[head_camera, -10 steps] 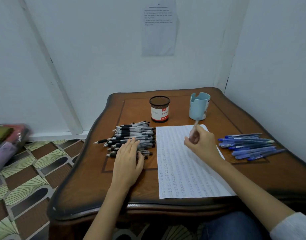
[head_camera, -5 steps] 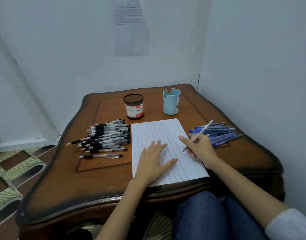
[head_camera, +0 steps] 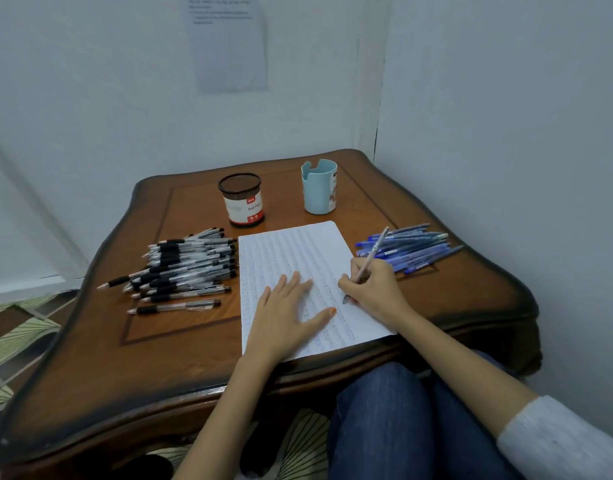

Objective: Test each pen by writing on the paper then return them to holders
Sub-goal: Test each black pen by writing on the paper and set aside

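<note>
— What is the right hand (head_camera: 374,289) doing?
— Its fingers are curled tight round a pen (head_camera: 376,249). The tip of the pen touches the paper (head_camera: 298,251) near the right edge. The top of the pen leans away from the person, up over the blue pens (head_camera: 415,251).

— And the left hand (head_camera: 284,313)?
— It lies flat on the paper with its fingers straight and spread a little. It holds nothing and just presses the sheet down.

— Where is the paper?
— On the brown table (head_camera: 180,358), right in front of the person. Its near edge comes up to the table's edge. It has lines full of small writing.

— Where are the other pens?
— A heap of black pens (head_camera: 187,261) lies on the table just left of the paper. One of them lies by itself at the front of the heap. The blue pens lie in a bunch to the right of the paper.

— And the holders?
— Both stand upright at the back, past the far end of the paper. The dark holder (head_camera: 242,202), with a red and white label, is on the left. The light blue holder (head_camera: 318,188) is on the right, a little apart from it.

— Anything else?
— A notice (head_camera: 228,46) hangs on the wall behind the table. The person's blue jeans (head_camera: 402,427) show below the table's edge.
</note>
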Demonstrator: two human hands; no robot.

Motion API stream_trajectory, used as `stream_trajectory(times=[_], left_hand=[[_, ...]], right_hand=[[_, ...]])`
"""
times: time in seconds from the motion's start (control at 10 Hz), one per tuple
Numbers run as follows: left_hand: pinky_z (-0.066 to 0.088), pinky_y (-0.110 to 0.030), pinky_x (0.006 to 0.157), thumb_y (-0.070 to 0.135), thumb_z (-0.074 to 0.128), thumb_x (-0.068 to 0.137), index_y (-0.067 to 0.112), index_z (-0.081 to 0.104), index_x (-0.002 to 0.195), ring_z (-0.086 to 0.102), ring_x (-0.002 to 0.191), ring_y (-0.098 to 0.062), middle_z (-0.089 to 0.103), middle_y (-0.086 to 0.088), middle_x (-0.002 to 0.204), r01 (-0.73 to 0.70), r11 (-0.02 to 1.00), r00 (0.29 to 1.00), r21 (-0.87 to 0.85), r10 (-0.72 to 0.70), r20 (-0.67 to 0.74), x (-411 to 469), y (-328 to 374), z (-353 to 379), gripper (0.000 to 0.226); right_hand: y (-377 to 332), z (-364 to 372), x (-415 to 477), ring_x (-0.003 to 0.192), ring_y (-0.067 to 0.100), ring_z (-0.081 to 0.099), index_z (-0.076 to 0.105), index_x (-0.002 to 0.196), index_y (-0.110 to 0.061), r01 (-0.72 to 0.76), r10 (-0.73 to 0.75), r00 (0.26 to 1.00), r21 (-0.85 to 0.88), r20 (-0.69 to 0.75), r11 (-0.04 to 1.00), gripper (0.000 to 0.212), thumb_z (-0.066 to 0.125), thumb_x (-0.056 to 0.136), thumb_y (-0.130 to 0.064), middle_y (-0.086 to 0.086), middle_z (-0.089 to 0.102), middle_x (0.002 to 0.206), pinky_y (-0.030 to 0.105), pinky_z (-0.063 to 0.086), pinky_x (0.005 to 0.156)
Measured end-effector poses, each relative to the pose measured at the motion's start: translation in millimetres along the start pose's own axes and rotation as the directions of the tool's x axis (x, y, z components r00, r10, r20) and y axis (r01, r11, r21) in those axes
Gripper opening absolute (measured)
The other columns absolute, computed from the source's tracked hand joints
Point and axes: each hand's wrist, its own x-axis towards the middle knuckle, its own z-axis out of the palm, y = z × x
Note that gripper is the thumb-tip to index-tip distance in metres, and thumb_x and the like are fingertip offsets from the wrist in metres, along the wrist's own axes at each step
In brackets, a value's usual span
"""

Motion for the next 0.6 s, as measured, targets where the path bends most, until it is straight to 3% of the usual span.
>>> stream_trajectory(times=[0.2,0.4,0.6], left_hand=[[0.000,-0.037,0.119,0.066,0.046,0.087,0.031,0.032,0.148,0.004,0.148,-0.011,0.014,0.008,0.160,0.002,1.000,1.000,-0.008,-0.002,0.000,-0.6,0.7,-0.2,0.072],[-0.001,-0.036,0.120,0.067,0.044,0.087,0.032,0.030,0.148,0.003,0.148,-0.010,0.013,0.009,0.160,0.003,1.000,1.000,0.007,-0.003,0.011,-0.6,0.6,-0.8,0.072],[-0.001,-0.036,0.120,0.068,0.044,0.087,0.033,0.030,0.148,0.003,0.148,-0.010,0.013,0.009,0.160,0.007,1.000,1.000,0.004,-0.007,0.006,-0.1,0.9,-0.3,0.071]], right_hand=[[1.4,1.3,0.8,0.055,0.027,0.049,0.044,0.061,-0.003,-0.021,0.021,1.000,0.011,0.012,1.000,0.028,0.061,0.081,0.007,0.012,0.040,0.059,0.024,0.049,0.047],[-0.7,-0.8,0.6,0.054,0.025,0.050,0.043,0.061,-0.003,-0.024,0.024,1.000,0.005,0.004,1.000,0.029,0.061,0.082,0.007,0.012,0.040,0.059,0.018,0.047,0.046],[0.7,-0.1,0.9,0.056,0.024,0.045,0.037,0.060,0.000,-0.012,0.013,1.000,-0.026,0.015,1.000,0.031,0.060,0.081,0.005,0.011,0.037,0.060,0.032,0.050,0.050]])
